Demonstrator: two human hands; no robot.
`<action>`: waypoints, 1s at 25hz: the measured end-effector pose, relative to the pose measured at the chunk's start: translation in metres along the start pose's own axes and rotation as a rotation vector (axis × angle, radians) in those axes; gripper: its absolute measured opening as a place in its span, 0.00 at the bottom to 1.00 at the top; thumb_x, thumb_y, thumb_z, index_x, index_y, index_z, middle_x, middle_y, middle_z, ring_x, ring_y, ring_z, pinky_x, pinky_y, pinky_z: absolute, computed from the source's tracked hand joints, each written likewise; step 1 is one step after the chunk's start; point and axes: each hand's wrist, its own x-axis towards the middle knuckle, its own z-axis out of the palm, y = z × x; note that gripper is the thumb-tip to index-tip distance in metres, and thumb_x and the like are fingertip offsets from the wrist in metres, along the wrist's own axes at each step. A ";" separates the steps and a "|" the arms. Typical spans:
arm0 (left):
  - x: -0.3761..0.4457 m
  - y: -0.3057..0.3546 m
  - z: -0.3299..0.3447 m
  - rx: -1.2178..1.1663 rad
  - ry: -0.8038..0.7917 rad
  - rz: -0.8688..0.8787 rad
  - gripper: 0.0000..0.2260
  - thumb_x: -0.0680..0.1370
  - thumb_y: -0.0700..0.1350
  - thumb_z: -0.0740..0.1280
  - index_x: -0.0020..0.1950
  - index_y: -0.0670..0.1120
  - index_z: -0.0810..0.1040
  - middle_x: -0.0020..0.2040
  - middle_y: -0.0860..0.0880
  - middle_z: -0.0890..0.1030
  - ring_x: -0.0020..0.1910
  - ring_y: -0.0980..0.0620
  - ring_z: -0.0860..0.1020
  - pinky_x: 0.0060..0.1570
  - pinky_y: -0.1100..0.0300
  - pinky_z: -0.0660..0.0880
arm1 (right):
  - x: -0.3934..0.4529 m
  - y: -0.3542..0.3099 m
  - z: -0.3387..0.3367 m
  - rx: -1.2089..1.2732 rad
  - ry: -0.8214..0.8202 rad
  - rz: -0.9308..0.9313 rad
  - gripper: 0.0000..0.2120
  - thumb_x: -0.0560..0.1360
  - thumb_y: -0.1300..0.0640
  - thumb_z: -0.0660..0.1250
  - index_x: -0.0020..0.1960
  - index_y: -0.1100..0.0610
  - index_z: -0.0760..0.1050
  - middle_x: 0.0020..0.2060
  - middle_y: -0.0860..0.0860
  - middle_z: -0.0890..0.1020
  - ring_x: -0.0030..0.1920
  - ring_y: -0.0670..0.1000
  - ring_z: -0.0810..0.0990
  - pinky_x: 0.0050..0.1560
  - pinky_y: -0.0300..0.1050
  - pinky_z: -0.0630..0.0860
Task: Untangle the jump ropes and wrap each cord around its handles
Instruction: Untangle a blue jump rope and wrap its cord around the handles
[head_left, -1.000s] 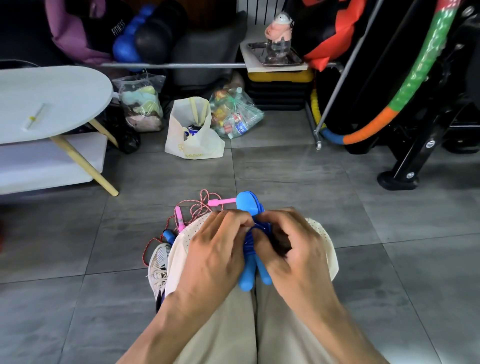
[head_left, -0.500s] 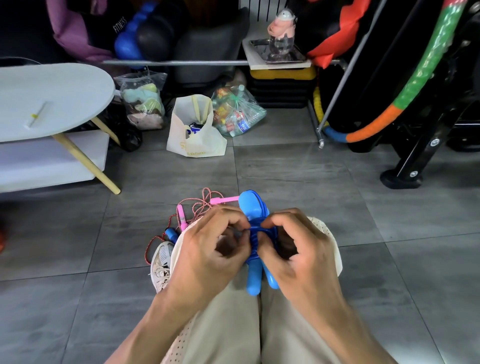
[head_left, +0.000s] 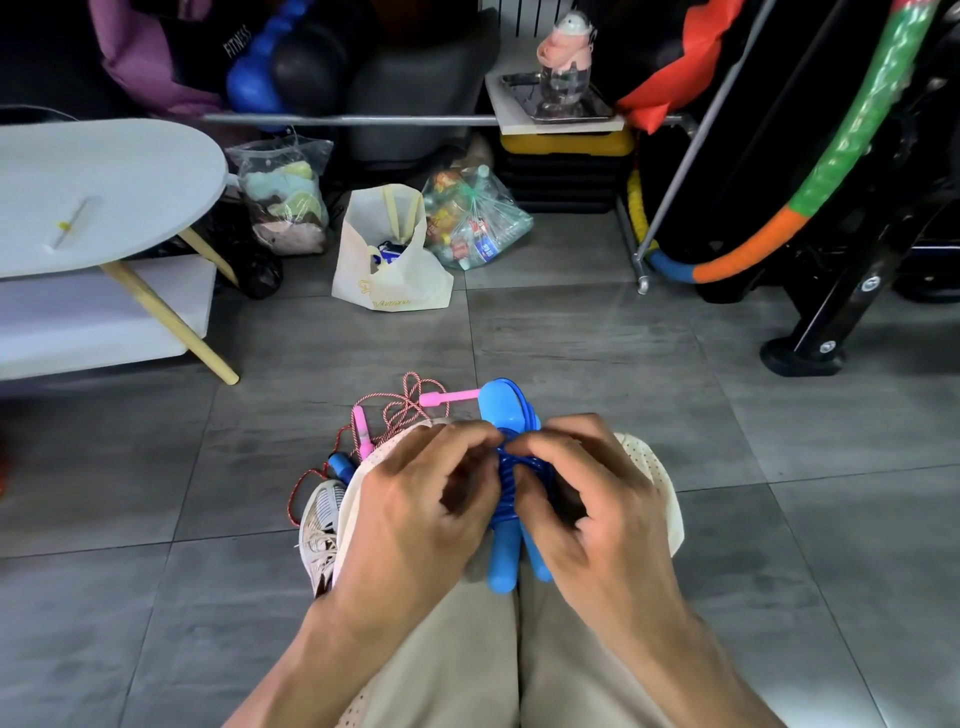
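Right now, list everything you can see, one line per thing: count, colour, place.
blue jump rope: 1, blue, in both hands over the lap, cord coiled round its two handles
pink jump rope: 1, pink handles, red-white cord, loose on floor beyond left knee
blue handle: 1, blue, on floor by the shoe
shoe: 1, white, left of lap
table: 1, white, wooden legs, far left
tote bag: 1, cream, floor centre back
plastic bags: 2, clear, either side of the tote
hoop: 1, green, orange, blue, right back
left hand: 1, fingers pinching the cord
right hand: 1, fingers curled on the coil
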 end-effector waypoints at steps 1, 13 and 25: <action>0.001 0.000 -0.001 -0.038 -0.009 -0.035 0.10 0.72 0.41 0.68 0.50 0.54 0.79 0.42 0.57 0.82 0.40 0.56 0.81 0.41 0.57 0.78 | 0.000 0.000 0.000 0.005 -0.003 0.006 0.05 0.73 0.62 0.71 0.47 0.55 0.82 0.45 0.46 0.80 0.38 0.35 0.72 0.42 0.25 0.64; 0.001 -0.001 0.005 0.021 -0.104 0.267 0.14 0.67 0.33 0.68 0.38 0.49 0.66 0.42 0.53 0.72 0.38 0.51 0.69 0.44 0.66 0.67 | 0.013 -0.003 -0.001 0.291 -0.135 0.348 0.10 0.81 0.62 0.62 0.48 0.53 0.81 0.37 0.42 0.83 0.39 0.41 0.80 0.38 0.28 0.68; -0.005 -0.002 0.013 0.119 0.008 0.394 0.09 0.81 0.42 0.57 0.41 0.49 0.63 0.48 0.49 0.72 0.40 0.49 0.68 0.52 0.69 0.61 | 0.017 0.010 -0.015 0.667 -0.250 0.389 0.10 0.79 0.67 0.64 0.48 0.57 0.82 0.40 0.50 0.85 0.41 0.45 0.82 0.44 0.36 0.75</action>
